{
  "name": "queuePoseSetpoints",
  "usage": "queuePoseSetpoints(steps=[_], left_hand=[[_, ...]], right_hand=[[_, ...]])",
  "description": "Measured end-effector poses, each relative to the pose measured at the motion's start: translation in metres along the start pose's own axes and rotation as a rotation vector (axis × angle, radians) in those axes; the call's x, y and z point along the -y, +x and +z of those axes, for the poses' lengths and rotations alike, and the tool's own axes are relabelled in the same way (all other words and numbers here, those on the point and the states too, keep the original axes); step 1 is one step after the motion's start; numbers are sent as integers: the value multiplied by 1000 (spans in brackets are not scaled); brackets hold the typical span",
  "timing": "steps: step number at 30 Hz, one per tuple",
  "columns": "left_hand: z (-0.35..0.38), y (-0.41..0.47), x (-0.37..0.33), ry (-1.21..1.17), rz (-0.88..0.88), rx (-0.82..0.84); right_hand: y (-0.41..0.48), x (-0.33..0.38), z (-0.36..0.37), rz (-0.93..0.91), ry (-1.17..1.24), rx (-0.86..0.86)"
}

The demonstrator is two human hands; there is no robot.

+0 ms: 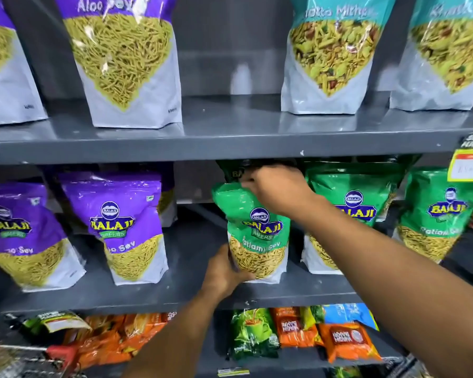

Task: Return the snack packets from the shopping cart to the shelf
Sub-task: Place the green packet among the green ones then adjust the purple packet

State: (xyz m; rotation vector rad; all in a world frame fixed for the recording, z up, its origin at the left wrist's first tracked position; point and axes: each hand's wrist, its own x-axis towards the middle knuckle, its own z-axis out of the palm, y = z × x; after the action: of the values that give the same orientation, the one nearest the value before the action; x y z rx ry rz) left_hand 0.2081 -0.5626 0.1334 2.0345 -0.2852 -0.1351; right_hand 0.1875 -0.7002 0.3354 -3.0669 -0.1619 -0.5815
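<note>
— Where was the green packet [257, 230]?
— Upright on the middle shelf [175, 290], between the purple packets [123, 230] and other green ones.
— And each grip?
— Left hand [224, 274] clasped its lower left corner; right hand [276, 186] pinched its top edge.

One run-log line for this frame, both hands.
step: shelving | object: green Ratlami Sev pouch, middle shelf | left hand: grips base | right hand: grips top
</note>
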Motion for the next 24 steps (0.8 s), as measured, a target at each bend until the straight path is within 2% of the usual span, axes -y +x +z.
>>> queuePoseSetpoints(steps=[3,7,9,11,12,13,15,17,19,22,24], left_hand=[[-4,1,-1,18,-17,-17],[-12,5,6,35,-34,-28],[-15,7,7,27,-29,-24],[-16,6,9,11,-32,-26],[-16,7,12,4,-32,-25],[-14,7,13,6,-32,-26],[-13,7,13,29,-25,-37],[-11,7,12,60,-22,-66],[-10,9,13,63,-19,-81],[-12,15,17,69,-37,-65],[-11,12,17,52,-40,-81]], right_hand=[[3,-6,7,53,5,-137],[5,-3,13,29,-39,-293],[-8,-1,10,43,-65,-468],[-38,5,31,58,97,-708],[-60,11,51,112,282,-732],[-81,15,75,221,480,-677],[-110,15,128,511,781,-397],[-118,11,154,650,929,-95],[-118,9,160,606,1072,34],[-114,6,171,519,1139,94],[-120,3,180,545,1139,110]])
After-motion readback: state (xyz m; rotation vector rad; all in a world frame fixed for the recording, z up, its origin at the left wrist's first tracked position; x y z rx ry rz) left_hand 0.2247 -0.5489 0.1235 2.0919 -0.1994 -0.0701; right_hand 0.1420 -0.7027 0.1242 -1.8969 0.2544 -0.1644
